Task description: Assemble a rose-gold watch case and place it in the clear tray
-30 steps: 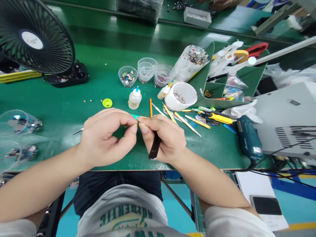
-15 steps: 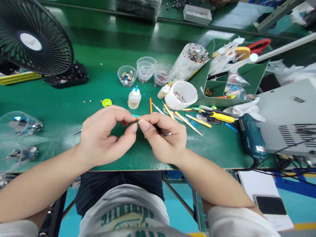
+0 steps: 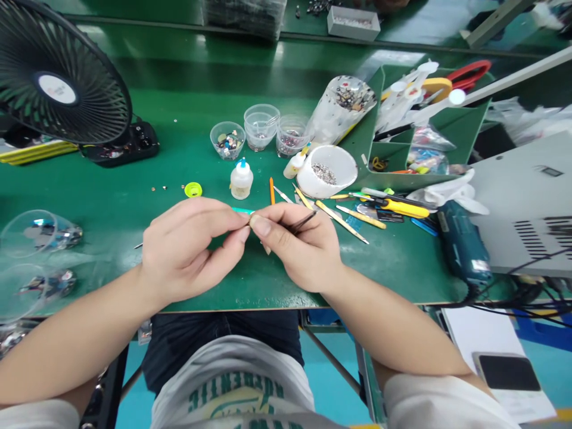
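while my left hand (image 3: 187, 247) pinches nearly closed, i can't tell on what. my right hand (image 3: 299, 250) curls round tweezers (image 3: 305, 222), a bottle (image 3: 241, 181) standing far-left.

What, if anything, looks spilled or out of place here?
A few tiny bits lie loose on the green tabletop, left of the lime cap, rather than in a clear cup; spilled or set there, I cannot tell.

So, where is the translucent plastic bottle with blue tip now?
In the head view, the bottle stands slightly left of centre, beyond the left hand, between the round lime-green dish and the thin orange stick.
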The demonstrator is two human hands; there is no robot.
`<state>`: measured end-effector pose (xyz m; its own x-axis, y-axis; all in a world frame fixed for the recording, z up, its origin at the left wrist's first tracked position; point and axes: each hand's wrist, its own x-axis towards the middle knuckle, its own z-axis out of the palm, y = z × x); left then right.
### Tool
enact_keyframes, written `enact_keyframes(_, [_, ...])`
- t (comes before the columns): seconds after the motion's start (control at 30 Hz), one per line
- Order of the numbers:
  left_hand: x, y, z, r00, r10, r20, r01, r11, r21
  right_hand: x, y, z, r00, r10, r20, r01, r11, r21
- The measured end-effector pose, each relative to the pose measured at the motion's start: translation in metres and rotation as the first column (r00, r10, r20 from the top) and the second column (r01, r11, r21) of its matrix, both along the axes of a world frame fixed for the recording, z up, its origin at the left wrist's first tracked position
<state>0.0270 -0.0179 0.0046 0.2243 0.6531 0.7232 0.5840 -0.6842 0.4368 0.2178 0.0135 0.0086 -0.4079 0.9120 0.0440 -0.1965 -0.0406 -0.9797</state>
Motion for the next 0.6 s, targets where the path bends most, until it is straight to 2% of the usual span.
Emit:
enact_keyframes(0.17, [-0.003, 0.0, -0.003, 0.999, -0.004, -0.043, 0.007, 0.998, 0.059, 0.001, -0.001, 0.0, 1.0, -0.005, -0.015, 0.005, 0.999, 0.041])
enact_keyframes(0.4, [-0.002, 0.001, -0.001, 0.999, -0.018, -0.029, 0.019, 0.999, 0.035, 0.001, -0.002, -0.002, 0.997, -0.044, 0.07, 0.034, 0.991, 0.129])
enact_keyframes(0.5, [-0.001, 0.0, -0.001, 0.999, -0.011, -0.03, 0.012, 1.0, 0.023, 0.002, -0.003, -0.005, 0.993, -0.059, 0.101, 0.034, 0.972, 0.234])
enact_keyframes(0.6, [-0.001, 0.0, 0.0, 0.999, 0.01, -0.039, -0.009, 1.0, 0.025, 0.004, -0.003, -0.01, 0.983, -0.12, 0.138, 0.053, 0.909, 0.413])
